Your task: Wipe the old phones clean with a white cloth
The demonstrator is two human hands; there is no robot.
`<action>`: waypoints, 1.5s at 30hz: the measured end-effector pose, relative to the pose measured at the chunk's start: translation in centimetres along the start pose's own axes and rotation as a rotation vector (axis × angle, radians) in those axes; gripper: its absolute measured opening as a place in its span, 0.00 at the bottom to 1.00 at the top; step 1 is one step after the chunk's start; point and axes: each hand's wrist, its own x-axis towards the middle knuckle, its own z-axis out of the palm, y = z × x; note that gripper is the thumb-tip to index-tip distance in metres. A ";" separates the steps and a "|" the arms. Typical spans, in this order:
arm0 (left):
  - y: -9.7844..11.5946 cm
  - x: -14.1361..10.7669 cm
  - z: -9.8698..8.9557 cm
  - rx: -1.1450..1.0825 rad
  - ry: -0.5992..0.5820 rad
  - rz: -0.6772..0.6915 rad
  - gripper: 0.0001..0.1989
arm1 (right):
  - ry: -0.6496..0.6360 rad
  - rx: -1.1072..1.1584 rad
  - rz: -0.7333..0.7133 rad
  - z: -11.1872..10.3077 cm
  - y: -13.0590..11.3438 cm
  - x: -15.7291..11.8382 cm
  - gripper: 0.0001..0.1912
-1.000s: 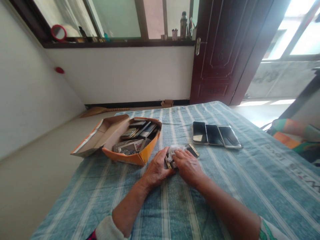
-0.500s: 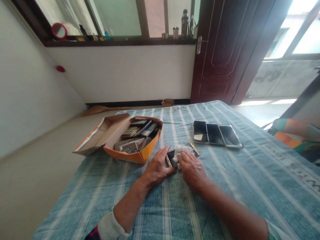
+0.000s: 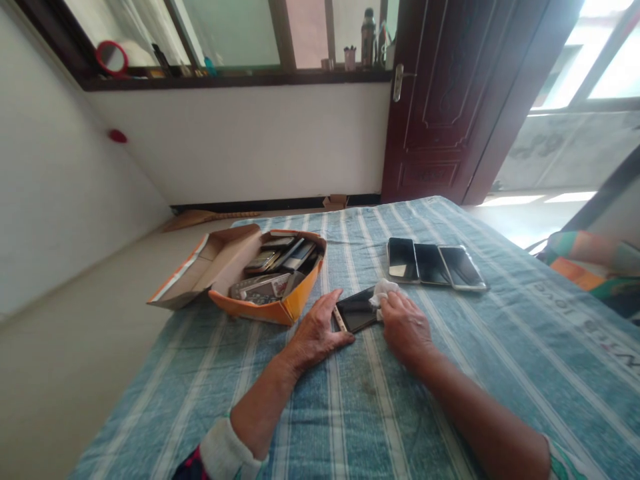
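A dark-screened phone (image 3: 356, 311) with light-coloured ends lies on the striped blue cloth. Around its left end are the thumb and fingers of my left hand (image 3: 316, 333), gripping it by the edges. My right hand (image 3: 406, 328) is closed on a crumpled white tissue (image 3: 384, 293), pressed on the phone's right end. An open orange box (image 3: 295, 303) full of several phones stands left of my hands. Beyond my right hand, three phones lie side by side: one at left (image 3: 402, 259), one in the middle (image 3: 431, 264) and one with a white frame (image 3: 461, 268).
The cloth (image 3: 370, 413) covers a large flat surface. The box's lid (image 3: 200, 270) is folded out to the left. Behind are a white wall, a dark red door (image 3: 440, 100) and a window sill (image 3: 240, 80) with small objects. Colourful fabric (image 3: 590, 260) shows at the right edge.
My right hand has slid right with the tissue, from the phone's middle to its right end, uncovering more of the screen. My left hand keeps its hold on the phone.
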 end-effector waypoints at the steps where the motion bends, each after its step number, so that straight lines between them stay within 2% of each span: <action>1: 0.0 0.0 -0.1 -0.004 -0.004 0.002 0.43 | 0.005 -0.006 0.010 0.1 0.2 0.2 0.17; 5: -0.3 0.0 -0.1 -0.026 -0.003 0.025 0.44 | 0.032 0.010 -0.060 0.6 0.0 0.1 0.17; 9: -0.8 0.1 0.2 -0.041 0.016 0.051 0.44 | 0.040 0.156 -0.240 0.4 -1.7 -0.4 0.16; 12: -1.2 0.2 0.4 -0.042 0.042 0.088 0.39 | 0.020 0.276 -0.400 -0.2 -3.3 -0.4 0.15; 15: -1.4 0.2 0.3 -0.037 0.051 0.108 0.37 | -0.013 0.325 -0.478 -0.6 -4.1 0.2 0.15; 19: -1.3 0.3 0.1 -0.042 0.018 0.081 0.42 | -0.059 0.311 -0.397 -0.6 -3.7 1.5 0.15; 26: -0.9 0.2 0.0 -0.073 0.007 0.039 0.45 | -0.144 0.167 -0.025 -0.8 -0.1 3.1 0.18; 29: -0.9 0.2 0.0 -0.075 0.012 0.032 0.45 | -0.129 0.083 0.063 -0.8 0.4 2.5 0.16; 32: -1.0 0.2 0.0 -0.075 0.014 0.032 0.45 | -0.052 0.033 -0.003 -0.5 -0.7 1.2 0.16; 37: -1.7 0.4 0.5 -0.055 0.045 0.082 0.40 | 0.056 0.121 -0.283 0.0 -4.1 -1.0 0.15; 39: -1.8 0.4 0.6 -0.044 0.055 0.101 0.38 | 0.077 0.156 -0.342 -0.1 -4.9 -1.4 0.14; 41: -1.9 0.4 0.6 -0.039 0.056 0.101 0.38 | 0.090 0.157 -0.346 -0.2 -5.0 -1.6 0.14; 45: -1.6 0.2 0.4 -0.042 0.044 0.072 0.40 | 0.105 0.075 -0.253 -0.2 -4.3 -1.7 0.14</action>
